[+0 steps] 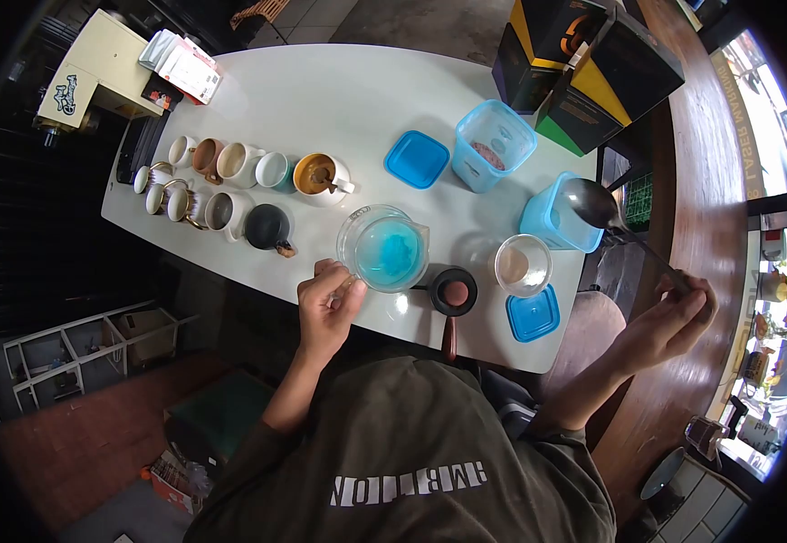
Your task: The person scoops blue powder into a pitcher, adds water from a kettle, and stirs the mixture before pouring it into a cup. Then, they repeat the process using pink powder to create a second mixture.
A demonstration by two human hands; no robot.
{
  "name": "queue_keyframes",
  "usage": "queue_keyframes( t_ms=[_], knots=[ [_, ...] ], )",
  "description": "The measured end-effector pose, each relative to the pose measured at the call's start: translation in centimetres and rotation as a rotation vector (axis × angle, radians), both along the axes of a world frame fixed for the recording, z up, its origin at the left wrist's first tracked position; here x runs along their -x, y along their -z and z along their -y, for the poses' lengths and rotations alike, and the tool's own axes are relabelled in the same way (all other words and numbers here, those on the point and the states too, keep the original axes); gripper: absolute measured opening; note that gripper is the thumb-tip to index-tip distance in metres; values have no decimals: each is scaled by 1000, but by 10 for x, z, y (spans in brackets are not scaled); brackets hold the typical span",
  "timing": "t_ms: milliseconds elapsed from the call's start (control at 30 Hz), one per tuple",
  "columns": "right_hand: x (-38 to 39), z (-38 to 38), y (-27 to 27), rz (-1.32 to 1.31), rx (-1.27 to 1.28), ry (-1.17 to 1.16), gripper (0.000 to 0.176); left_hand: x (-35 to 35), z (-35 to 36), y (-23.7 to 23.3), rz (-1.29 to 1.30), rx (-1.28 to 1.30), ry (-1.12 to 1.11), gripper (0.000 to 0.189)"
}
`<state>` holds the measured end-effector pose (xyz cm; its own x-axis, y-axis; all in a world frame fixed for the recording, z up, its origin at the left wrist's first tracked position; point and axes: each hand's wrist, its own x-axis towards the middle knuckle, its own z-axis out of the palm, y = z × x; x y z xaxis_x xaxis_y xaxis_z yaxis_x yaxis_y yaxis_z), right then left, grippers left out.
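Leftward from the pinching fingers of the right hand [671,321], a long spoon [591,204] slants over a blue tub [547,228]; left hand [325,306] fingers pinch the measuring jug [386,253] at its rim.

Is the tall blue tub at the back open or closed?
Open. The blue tub has no lid on, brownish contents show inside, and a blue lid lies flat beside it on the white table.

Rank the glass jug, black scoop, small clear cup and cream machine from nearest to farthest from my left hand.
1. glass jug, touching the left hand
2. black scoop, just right of the jug
3. small clear cup, further right
4. cream machine, far left corner
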<state>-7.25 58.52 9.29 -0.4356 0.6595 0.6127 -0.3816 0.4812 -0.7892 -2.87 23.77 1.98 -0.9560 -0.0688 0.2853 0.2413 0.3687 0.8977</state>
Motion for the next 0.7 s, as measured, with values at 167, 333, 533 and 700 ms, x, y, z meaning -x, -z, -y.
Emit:
queue_keyframes(
  t_ms=[167, 333, 533, 700],
  knots=[
    [21, -20, 32, 233, -173, 32, 24, -10, 5, 0, 124, -120, -54, 35],
    [41, -15, 64, 462, -245, -73, 16, -19, 17, 9, 149, -186, -102, 35],
    [46, -8, 82, 553, -385, -81, 10, -35, 40, 7, 158, -239, -160, 30],
    [43, -11, 83, 619, -380, -43, 14, -44, 66, 6, 163, -265, -198, 23]
  ],
)
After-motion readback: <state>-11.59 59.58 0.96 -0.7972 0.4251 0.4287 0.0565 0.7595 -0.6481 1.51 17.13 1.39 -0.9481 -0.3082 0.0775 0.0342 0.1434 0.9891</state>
